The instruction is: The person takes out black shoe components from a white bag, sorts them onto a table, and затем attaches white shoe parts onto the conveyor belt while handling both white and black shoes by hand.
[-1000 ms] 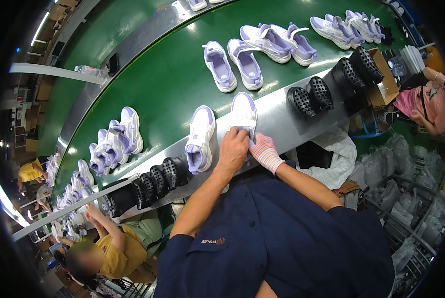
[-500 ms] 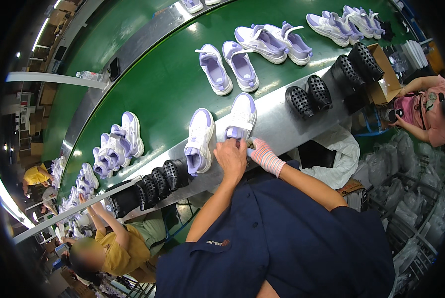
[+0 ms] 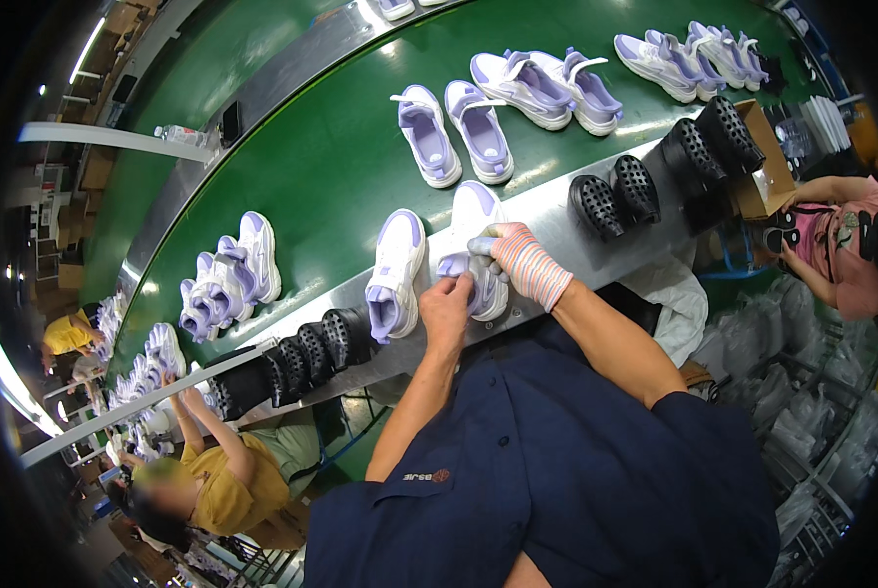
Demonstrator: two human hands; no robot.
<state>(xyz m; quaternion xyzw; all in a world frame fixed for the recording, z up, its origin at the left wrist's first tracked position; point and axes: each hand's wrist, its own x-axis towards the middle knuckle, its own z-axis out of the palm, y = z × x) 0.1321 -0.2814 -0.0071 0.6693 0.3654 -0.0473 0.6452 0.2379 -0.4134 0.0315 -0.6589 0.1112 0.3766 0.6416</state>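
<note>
A white-and-lilac sneaker (image 3: 478,204) rests on the metal ledge before me, toe pointing away. My left hand (image 3: 446,309), bare, pinches it beside the opening, near the tongue. Over its upper lies my right hand (image 3: 527,265) in a striped knit glove with grey fingertips. Those gloved fingers are curled onto the tongue and strap area and hide part of it. Just to the left stands a matching sneaker (image 3: 398,269), touched by neither hand.
Beyond, sneakers (image 3: 481,132) stand on the green conveyor belt (image 3: 331,176). Black perforated shoe forms (image 3: 598,206) line the metal ledge (image 3: 556,211) on both sides. Co-workers sit left, in a yellow shirt (image 3: 243,480), and right, in pink (image 3: 858,235), near a cardboard box (image 3: 770,157).
My right hand has moved from the sneaker's near right side up over its upper. My left hand has shifted slightly back and left, uncovering the heel. The view has shifted slightly.
</note>
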